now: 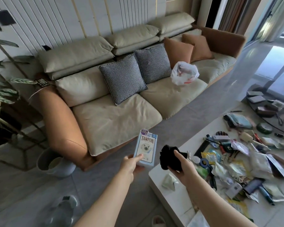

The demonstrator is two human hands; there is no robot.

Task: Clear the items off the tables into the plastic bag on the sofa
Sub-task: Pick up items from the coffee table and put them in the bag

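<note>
Her left hand (129, 164) grips a pale blue tampon box (145, 149) upright, while the right hand (181, 167) clutches a black scrunchie (170, 157) over the white table's (169, 199) cluttered corner. Farther right, the plastic bag (184, 73) sits open on the sofa (118, 118).

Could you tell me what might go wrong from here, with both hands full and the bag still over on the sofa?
1. The plastic bag sits slumped on the sofa cushion; a dropped item may miss its mouth or tip it.
2. The left hand holds the blue box only by its bottom end, so it could slip.
3. The right hand grips the black scrunchie above the cluttered white table; the arm may brush items off.
</note>
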